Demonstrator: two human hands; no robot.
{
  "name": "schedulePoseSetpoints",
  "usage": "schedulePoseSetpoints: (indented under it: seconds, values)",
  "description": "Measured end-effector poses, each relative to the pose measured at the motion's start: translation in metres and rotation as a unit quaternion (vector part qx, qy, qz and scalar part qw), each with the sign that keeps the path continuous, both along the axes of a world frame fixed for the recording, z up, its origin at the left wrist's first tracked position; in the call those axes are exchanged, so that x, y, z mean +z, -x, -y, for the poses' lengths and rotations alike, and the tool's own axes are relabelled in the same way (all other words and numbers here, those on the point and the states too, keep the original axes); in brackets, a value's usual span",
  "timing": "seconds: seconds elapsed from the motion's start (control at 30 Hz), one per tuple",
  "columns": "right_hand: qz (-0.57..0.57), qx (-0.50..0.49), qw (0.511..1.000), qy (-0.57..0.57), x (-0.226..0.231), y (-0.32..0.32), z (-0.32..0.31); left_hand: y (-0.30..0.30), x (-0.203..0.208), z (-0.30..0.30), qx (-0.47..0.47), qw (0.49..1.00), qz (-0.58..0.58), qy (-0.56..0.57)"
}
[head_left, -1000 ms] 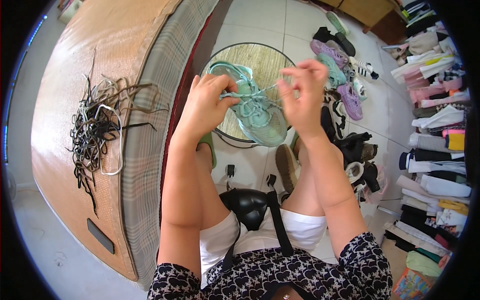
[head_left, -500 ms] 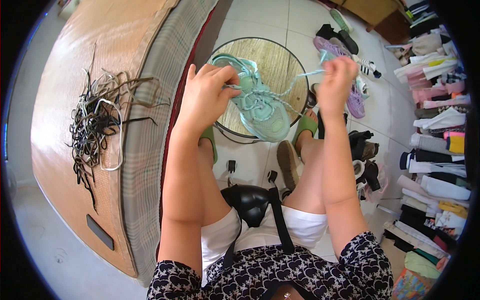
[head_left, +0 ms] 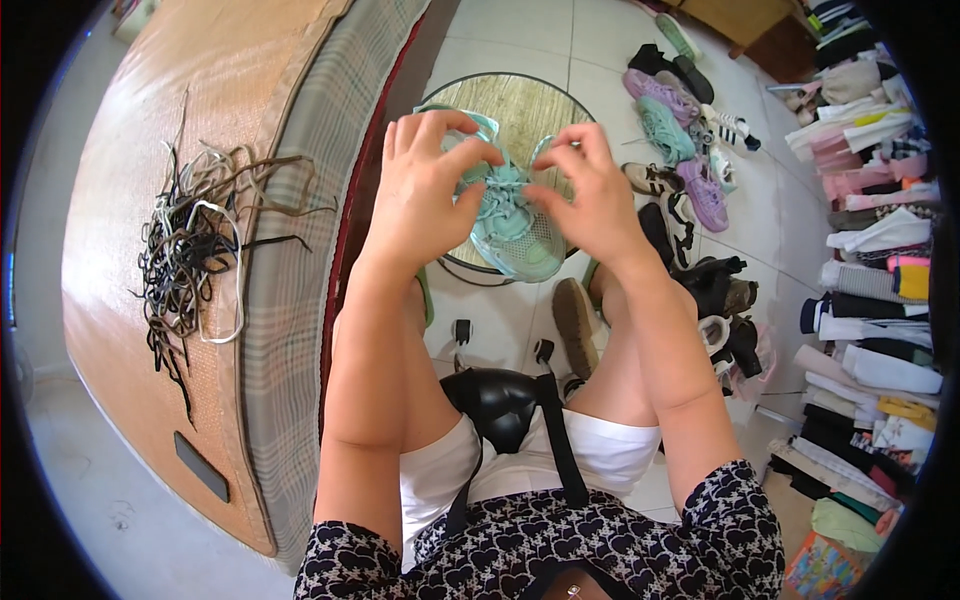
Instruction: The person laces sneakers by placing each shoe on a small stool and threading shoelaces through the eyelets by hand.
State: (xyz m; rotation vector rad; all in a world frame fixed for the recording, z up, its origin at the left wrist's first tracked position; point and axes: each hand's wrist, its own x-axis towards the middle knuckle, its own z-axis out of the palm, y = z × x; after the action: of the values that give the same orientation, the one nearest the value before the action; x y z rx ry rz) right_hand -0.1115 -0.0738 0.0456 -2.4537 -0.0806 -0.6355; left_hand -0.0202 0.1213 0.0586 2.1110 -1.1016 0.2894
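Note:
A mint-green sneaker (head_left: 522, 245) lies on a round wood-patterned stool top (head_left: 540, 95), its toe pointing toward me. Its pale mint shoelace (head_left: 507, 185) crosses at the middle of the shoe. My left hand (head_left: 425, 190) is curled over the shoe's left side, its thumb and forefinger at the lace. From the right, my right hand (head_left: 592, 195) pinches the lace, and a small loop stands up beside its fingers. Both hands hide parts of the shoe, and the exact grip of the left fingertips is partly covered.
On the mat-covered bed (head_left: 130, 360) at left lies a tangle of loose shoelaces (head_left: 185, 255) and a dark phone-like slab (head_left: 201, 467). Several shoes, among them a second mint sneaker (head_left: 663, 130), stand on the tiled floor at right. Beyond are rows of folded clothes (head_left: 880, 300).
My right hand has come in from the far right, where it was drawing the lace out, to the shoe's middle. My left hand has shifted slightly right, toward the lace crossing.

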Motion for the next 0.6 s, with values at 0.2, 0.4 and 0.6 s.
schedulePoseSetpoints:
  seconds: [0.2,0.4,0.6]
  values:
    - [-0.066,0.094,0.991,-0.073,-0.002,-0.002,0.004,0.002,-0.008,-0.002,-0.028,0.998,-0.007,-0.052]
    - [-0.072,0.326,0.721,-0.607,0.005,0.004,0.031,-0.002,-0.007,0.007,0.009,0.978,-0.2,0.051]
    - [0.091,0.194,0.555,-0.804,0.001,-0.011,0.057,-0.028,-0.01,-0.009,0.131,0.75,-0.489,0.426]
